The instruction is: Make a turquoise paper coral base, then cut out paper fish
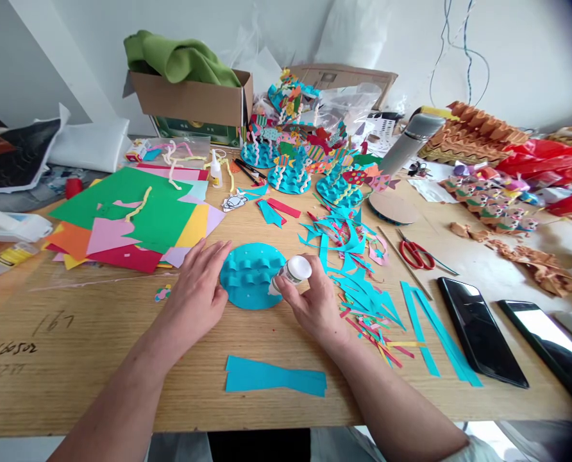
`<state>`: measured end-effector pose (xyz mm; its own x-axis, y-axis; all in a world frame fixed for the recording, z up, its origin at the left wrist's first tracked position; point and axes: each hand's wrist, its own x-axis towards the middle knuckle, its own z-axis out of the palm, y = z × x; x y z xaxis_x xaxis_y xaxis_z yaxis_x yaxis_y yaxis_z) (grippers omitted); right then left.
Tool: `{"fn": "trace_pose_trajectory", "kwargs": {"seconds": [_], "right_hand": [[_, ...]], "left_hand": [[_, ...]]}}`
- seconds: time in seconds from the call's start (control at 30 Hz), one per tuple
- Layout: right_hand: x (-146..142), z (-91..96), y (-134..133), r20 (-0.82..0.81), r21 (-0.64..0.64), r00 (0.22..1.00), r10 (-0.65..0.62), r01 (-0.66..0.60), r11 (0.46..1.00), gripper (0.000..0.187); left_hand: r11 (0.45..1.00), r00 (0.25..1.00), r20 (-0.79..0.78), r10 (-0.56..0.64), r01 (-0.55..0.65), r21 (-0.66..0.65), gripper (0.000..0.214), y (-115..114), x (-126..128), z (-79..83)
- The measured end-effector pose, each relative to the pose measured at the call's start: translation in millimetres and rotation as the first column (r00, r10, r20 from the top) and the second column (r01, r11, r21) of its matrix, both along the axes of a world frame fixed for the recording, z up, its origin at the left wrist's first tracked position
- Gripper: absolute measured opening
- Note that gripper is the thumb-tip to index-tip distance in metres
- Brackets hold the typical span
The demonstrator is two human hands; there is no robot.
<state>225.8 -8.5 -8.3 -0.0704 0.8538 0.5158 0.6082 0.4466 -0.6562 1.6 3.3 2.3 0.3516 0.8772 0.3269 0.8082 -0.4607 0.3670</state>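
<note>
A small white glue bottle is held tilted in the narrow grip of the right hand, its nozzle at a teal paper disc on the wooden surface. The disc's edge is touched by the open left hand.

Teal paper disc partly hidden under left hand, far-right phone cut off
</note>
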Motion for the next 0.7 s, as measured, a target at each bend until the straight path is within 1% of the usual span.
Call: {"fn": "trace_pose_trajectory", "kwargs": {"seconds": [0.17, 0.4, 0.7], "right_hand": [[-0.7, 0.4, -0.4, 0.018, -0.003, 1.000, 0.003, -0.003, 1.000, 0.019], [-0.9, 2.0, 0.3, -0.056, 0.026, 0.998, -0.015, 0.016, 1.000, 0.017], [-1.1, 0.2, 0.4, -0.048, -0.022, 0.999, 0.002, -0.003, 1.000, 0.020]], "left_hand": [[1.000, 1.000, -0.012, 0.002, -0.002, 0.000, 0.068, -0.2, 0.2, 0.3], [1.000, 1.000, -0.009, 0.007, -0.007, -0.018, 0.069, -0.4, 0.6, 1.6], [1.000, 1.000, -0.018, 0.005, -0.005, -0.008, 0.068, -0.2, 1.3, 1.7]]}}
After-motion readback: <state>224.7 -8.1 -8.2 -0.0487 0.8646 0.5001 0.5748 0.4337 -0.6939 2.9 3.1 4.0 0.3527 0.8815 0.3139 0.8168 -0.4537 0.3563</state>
